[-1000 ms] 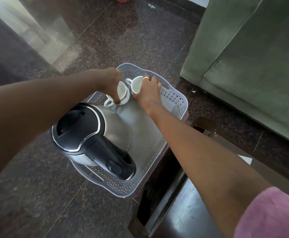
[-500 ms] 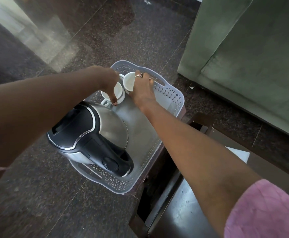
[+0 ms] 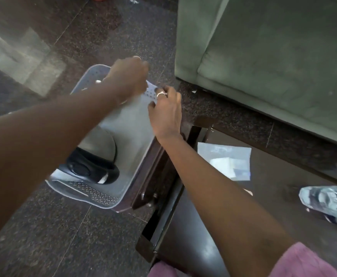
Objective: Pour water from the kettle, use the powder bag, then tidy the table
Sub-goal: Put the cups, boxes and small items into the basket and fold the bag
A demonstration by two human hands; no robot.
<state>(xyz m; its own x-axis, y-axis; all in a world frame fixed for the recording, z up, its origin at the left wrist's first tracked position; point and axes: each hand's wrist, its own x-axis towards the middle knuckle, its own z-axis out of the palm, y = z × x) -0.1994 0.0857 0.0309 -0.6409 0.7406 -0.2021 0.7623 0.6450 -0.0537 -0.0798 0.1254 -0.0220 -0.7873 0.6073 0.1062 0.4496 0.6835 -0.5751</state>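
The steel kettle point(image 3: 103, 144) with its black handle point(image 3: 91, 170) stands in a grey perforated tray point(image 3: 95, 196), mostly hidden under my left forearm. My left hand point(image 3: 129, 76) hovers over the tray's far end with its fingers curled; a pale edge shows at its top, too blurred to name. My right hand point(image 3: 165, 110), wearing a ring, is at the tray's far right wall with bent fingers. A clear bag with white contents point(image 3: 227, 160) lies on the dark table point(image 3: 283, 226). The white cups are hidden.
The tray sits on a dark wooden stool or table end point(image 3: 153, 176) beside the table. A clear plastic bottle point(image 3: 327, 198) lies at the table's right. A green sofa point(image 3: 273, 56) stands behind. Dark speckled floor point(image 3: 53, 236) lies to the left.
The view has swung right, bringing the table, bag and bottle into sight. Both hands have shifted toward the tray's far right; the two white cups they held are no longer visible.
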